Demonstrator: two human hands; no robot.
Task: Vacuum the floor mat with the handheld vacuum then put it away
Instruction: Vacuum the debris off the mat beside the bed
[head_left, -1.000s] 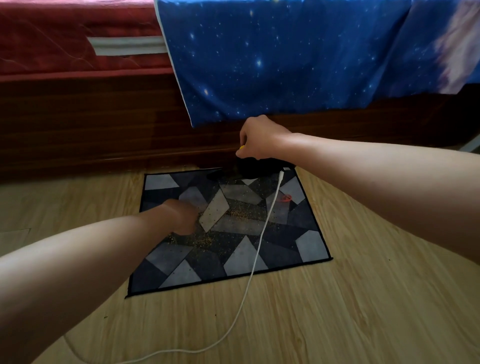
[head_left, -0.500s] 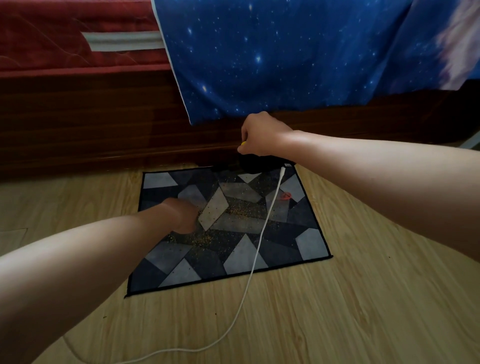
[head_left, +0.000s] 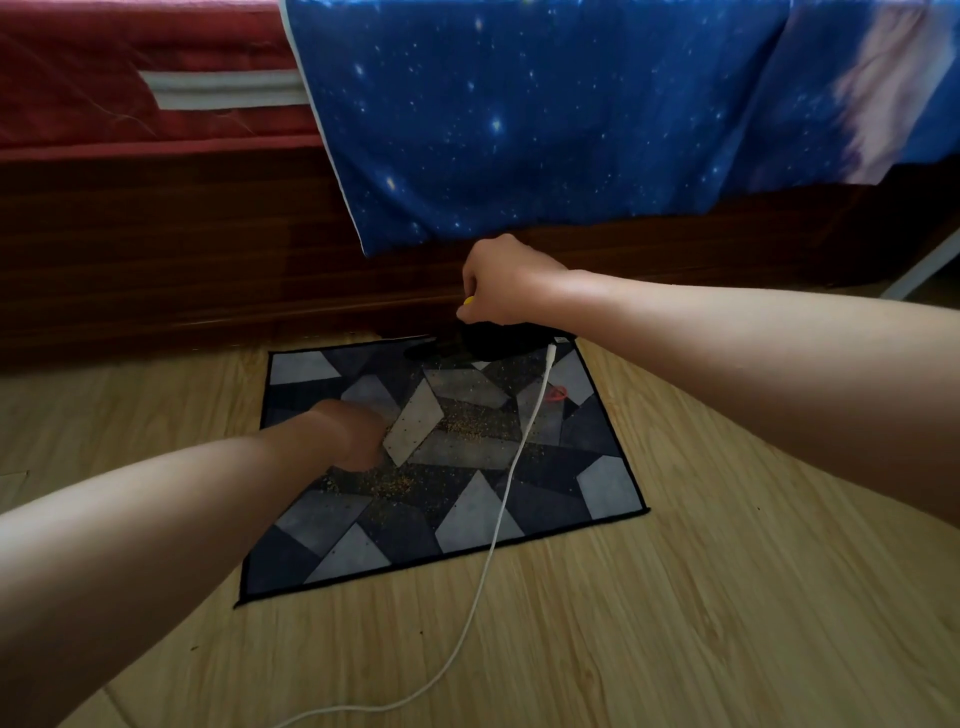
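Over the last second almost nothing has moved, and that tells me where I stand. My right hand (head_left: 506, 283) is still at the far edge of the floor mat (head_left: 467, 519), fingers curled down round the top of the handheld vacuum (head_left: 498, 340). A small yellow part (head_left: 469, 300) peeks out by my fingertips. The vacuum's dark body sits low on the mat's back border, right up against the wooden bed frame (head_left: 156, 249) and below the hanging blue starry sheet (head_left: 545, 114). Its white cord (head_left: 511, 467) runs from the vacuum's right end across the mat and out over the wooden floor (head_left: 675, 597) toward me. My left hand (head_left: 353, 436) has stayed put on the left-middle of the mat, apparently holding it down. From this angle I see only its back and wrist, so I cannot tell whether the fingers are spread or curled. The yellowish grains (head_left: 462, 428) lie scattered through the mat's centre just as before, none cleared. I judge the vacuuming proper has not begun: I have my grip, and perhaps I'm working the switch, but the first pass is still to come. That pass needs the nozzle drawn forward over the grains — with the cord kept from dragging through them.
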